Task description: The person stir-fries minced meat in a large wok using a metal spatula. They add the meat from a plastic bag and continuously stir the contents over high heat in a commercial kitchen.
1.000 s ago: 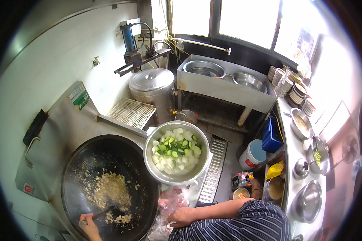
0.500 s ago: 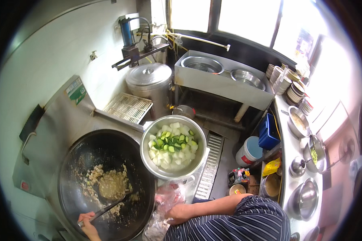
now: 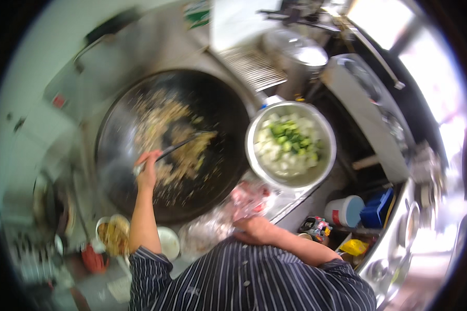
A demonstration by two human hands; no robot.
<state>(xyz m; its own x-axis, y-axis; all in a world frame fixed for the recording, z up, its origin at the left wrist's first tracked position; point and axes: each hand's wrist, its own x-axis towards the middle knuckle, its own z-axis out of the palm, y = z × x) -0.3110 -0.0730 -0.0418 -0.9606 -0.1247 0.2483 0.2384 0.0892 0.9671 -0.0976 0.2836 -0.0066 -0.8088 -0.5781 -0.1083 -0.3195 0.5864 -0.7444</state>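
My left hand [image 3: 148,165] is closed round the handle of a long-handled ladle [image 3: 172,149], which reaches over the big black wok [image 3: 220,101]. Its head lies among chopped, pale yellow-brown food [image 3: 163,116] spread across the wok, and blur hides its exact shape. Down by my body, my right hand [image 3: 255,229] rests beside a clear plastic bag [image 3: 207,230] with something red and pink [image 3: 251,197] in it. Its fingers are turned under and cannot be made out. To the wok's right stands a steel bowl [image 3: 328,160] of white chunks and green slices [image 3: 290,137].
A lidded steel pot [image 3: 296,49] stands at the back beside a slatted rack [image 3: 251,67]. On the right are a white bucket [image 3: 342,211], a blue bin [image 3: 377,207] and a counter with bowls. A bowl of yellowish food [image 3: 114,236] and a white bowl [image 3: 168,242] sit left of me.
The view has swung left, so the wok sits higher and further right in it. My left hand has moved over the wok with the ladle, and the food is spread out more.
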